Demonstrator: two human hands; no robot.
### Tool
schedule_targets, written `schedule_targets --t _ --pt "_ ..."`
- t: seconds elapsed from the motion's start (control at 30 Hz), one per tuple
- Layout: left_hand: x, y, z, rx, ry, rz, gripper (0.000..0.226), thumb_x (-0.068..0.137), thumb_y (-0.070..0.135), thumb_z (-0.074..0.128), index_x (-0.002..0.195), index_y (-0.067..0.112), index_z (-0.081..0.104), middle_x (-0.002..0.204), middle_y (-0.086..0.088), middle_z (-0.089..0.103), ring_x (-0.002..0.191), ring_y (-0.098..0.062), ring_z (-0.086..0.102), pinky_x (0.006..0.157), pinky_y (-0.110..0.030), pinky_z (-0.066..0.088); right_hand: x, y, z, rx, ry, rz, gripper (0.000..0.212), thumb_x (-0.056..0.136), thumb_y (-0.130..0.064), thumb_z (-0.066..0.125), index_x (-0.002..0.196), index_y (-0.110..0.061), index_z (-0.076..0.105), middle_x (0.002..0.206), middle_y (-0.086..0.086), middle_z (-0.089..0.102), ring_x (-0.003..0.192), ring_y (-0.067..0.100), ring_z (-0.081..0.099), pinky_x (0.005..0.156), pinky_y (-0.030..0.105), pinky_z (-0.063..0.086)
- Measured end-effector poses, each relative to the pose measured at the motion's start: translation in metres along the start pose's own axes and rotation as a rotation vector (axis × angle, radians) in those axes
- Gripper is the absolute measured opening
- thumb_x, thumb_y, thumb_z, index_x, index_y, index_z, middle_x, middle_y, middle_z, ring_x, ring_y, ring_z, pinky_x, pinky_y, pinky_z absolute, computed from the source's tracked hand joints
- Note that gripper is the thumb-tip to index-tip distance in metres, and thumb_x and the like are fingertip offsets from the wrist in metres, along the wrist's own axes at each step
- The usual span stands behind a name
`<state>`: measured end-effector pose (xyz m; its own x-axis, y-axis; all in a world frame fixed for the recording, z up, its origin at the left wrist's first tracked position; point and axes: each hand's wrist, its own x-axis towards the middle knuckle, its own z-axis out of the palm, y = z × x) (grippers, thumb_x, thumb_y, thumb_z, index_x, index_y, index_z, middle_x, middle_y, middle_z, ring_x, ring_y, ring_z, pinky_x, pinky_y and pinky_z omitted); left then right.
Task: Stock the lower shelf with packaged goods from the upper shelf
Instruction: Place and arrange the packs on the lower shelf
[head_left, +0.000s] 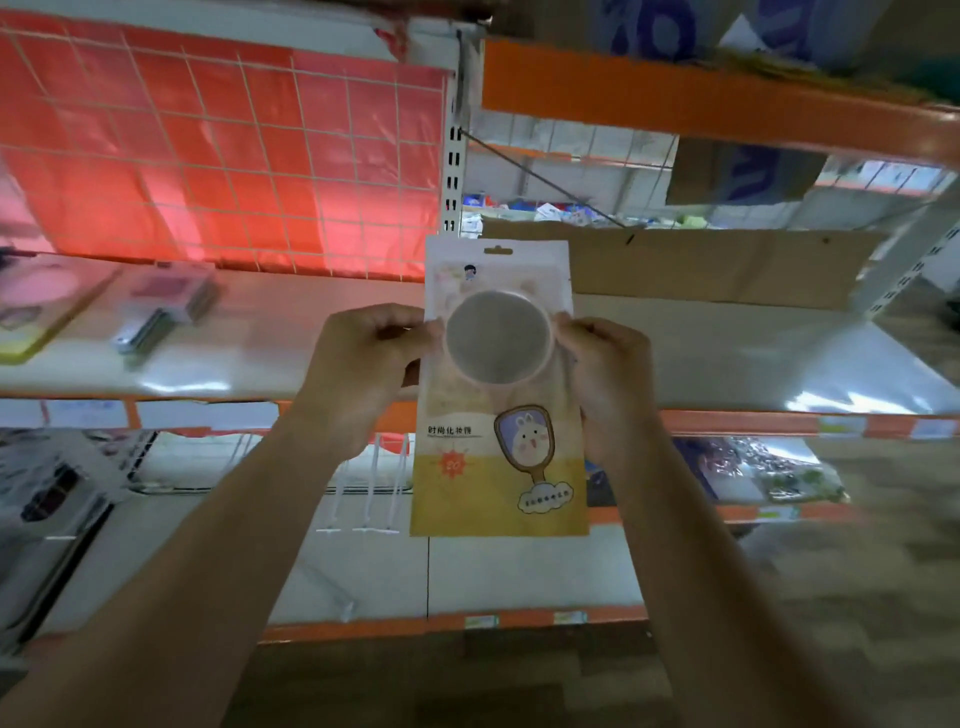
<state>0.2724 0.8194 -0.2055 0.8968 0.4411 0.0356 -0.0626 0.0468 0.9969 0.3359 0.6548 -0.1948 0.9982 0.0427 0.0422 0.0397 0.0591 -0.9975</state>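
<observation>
yellow-and-white plastic packet is hanging upright at frame centre, the left grip and right grip each pinching a side edge. judging by that light pinch, the slick film is risking slipping before reaching the lower shelf below.

The packs on the upper shelf are too blurred to identify.

One packet, two hands, three hooks.
There is one mirror packet and two hands, a left hand and a right hand. Three white hooks show, with one cardboard sheet and one wire grid. There seem to be two stacks of packets, though blur makes that count unsure.
</observation>
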Motion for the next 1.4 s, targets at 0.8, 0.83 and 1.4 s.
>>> schedule_targets --t 0.8,0.83,1.4 --pt "0.042 -0.029 -0.166 -0.201 0.047 -0.142 0.018 0.090 0.008 0.061 0.095 -0.007 0.068 0.070 -0.008 0.069 0.058 -0.018 0.063 0.053 -0.023 0.050 -0.016 0.048 0.169 -0.047 -0.013 0.125 0.034 0.091 -0.013 0.062 0.078 0.017 0.055 0.071 0.010 0.045 0.069 0.019 0.037 0.062 0.032 0.031" --pt "0.047 -0.029 -0.170 -0.195 0.055 -0.145 0.019 0.089 0.009 0.061 0.095 -0.007 0.068 0.073 -0.010 0.070 0.060 -0.018 0.063 0.054 -0.023 0.050 -0.012 0.050 0.175 -0.039 -0.024 0.132 0.033 0.090 -0.013 0.063 0.076 0.016 0.057 0.070 0.010 0.046 0.069 0.019 0.039 0.064 0.033 0.032" --pt "0.126 -0.029 -0.208 -0.155 0.224 -0.132 0.016 0.088 0.006 0.062 0.097 -0.006 0.069 0.081 -0.011 0.071 0.065 -0.015 0.065 0.062 -0.024 0.053 0.059 0.065 0.251 0.087 -0.145 0.193 0.043 0.079 -0.022 0.072 0.079 0.016 0.053 0.074 0.010 0.050 0.072 0.022 0.046 0.067 0.038 0.038"
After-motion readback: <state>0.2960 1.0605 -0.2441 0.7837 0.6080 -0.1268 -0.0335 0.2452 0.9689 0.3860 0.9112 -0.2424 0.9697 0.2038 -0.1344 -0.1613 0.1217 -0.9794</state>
